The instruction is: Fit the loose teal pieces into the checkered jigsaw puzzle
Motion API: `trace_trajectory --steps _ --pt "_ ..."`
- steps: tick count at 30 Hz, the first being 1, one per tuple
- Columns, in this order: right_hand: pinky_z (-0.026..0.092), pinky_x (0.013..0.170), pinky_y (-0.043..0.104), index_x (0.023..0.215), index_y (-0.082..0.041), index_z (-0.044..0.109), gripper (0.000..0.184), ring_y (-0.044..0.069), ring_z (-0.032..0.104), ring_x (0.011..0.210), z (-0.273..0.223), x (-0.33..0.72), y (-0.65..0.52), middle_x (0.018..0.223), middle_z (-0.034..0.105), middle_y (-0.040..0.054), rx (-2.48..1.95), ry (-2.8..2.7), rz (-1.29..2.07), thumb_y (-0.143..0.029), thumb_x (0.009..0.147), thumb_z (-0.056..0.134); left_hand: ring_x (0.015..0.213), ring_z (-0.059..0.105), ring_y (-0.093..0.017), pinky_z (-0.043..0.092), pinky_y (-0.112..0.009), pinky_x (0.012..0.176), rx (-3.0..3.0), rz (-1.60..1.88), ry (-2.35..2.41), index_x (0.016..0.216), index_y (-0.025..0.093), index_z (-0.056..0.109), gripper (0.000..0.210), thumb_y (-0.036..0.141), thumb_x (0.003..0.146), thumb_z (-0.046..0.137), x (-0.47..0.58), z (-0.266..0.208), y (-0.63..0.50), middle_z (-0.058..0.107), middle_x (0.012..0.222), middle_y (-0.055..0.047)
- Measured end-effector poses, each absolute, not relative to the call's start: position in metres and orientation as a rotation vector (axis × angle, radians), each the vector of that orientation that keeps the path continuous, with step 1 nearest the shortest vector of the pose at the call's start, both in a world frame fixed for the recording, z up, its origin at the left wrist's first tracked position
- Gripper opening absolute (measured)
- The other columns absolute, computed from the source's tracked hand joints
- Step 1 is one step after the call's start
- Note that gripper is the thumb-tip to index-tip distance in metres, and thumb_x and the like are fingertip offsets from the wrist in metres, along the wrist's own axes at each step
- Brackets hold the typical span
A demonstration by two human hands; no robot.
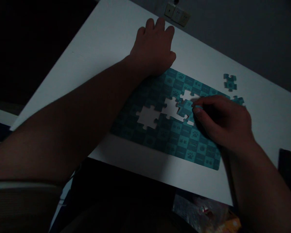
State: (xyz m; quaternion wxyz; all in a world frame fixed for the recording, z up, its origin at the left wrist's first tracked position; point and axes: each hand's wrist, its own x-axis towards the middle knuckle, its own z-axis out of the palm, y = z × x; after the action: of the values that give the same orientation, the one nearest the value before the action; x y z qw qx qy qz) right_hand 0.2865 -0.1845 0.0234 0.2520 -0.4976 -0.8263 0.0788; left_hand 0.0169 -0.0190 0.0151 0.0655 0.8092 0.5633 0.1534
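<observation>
A teal checkered jigsaw puzzle with paw prints lies on the white table, with pale gaps in its middle. My right hand pinches a teal puzzle piece between thumb and fingers, tilted over one of these gaps. My left hand rests palm down at the puzzle's far edge. Its fingers are curled, and whatever might be under them is hidden. The left forearm covers part of the puzzle's left side. A loose puzzle piece lies beyond the right hand, and another piece shows partly behind that hand.
The white table meets a grey wall along its far side, where sockets are mounted. Below the near edge are clear plastic wrapping and an orange item. A dark object stands at the right. The light is dim.
</observation>
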Motion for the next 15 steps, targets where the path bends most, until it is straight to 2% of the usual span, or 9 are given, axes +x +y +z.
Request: trace_trajectory --steps 3,7,9,15 --pt "0.067 0.082 0.047 0.118 -0.033 0.09 0.016 0.033 0.091 0.092 0.024 0.2865 -0.1845 0.104 0.094 0.0023 -1.351 -2.252 0.214 -0.033 0.107 0.079 0.184 0.052 -0.055 0.046 -0.072 0.152 2.455 0.462 1.714 0.178 0.006 0.075 0.052 0.008 0.126 0.084 0.0172 0.0146 -0.019 0.061 0.194 -0.027" --pt "0.066 0.08 0.046 0.118 -0.032 0.091 0.016 0.032 0.09 0.089 0.0237 0.2861 -0.1852 0.101 0.094 0.002 -1.37 -2.253 0.189 -0.034 0.106 0.079 0.186 0.049 -0.051 0.045 -0.066 0.154 2.449 0.394 1.727 0.184 0.011 0.071 0.057 0.012 0.129 0.085 0.0181 0.0144 -0.0185 0.058 0.197 -0.024" --pt "0.066 0.08 0.045 0.118 -0.031 0.091 0.017 0.032 0.091 0.09 0.0231 0.2858 -0.1856 0.102 0.094 0.0022 -1.374 -2.258 0.179 -0.034 0.106 0.079 0.185 0.051 -0.053 0.045 -0.07 0.152 2.448 0.433 1.733 0.181 0.004 0.072 0.056 0.007 0.126 0.087 0.0185 0.0143 -0.018 0.06 0.194 -0.026" --pt "0.065 0.077 0.045 0.115 -0.032 0.091 0.017 0.032 0.09 0.088 0.024 0.2844 -0.1858 0.1 0.093 0.0017 -1.379 -2.239 0.179 -0.034 0.103 0.08 0.184 0.052 -0.054 0.044 -0.069 0.152 2.442 0.474 1.705 0.177 0.002 0.075 0.052 0.008 0.127 0.087 0.0182 0.0137 -0.0192 0.061 0.192 -0.029"
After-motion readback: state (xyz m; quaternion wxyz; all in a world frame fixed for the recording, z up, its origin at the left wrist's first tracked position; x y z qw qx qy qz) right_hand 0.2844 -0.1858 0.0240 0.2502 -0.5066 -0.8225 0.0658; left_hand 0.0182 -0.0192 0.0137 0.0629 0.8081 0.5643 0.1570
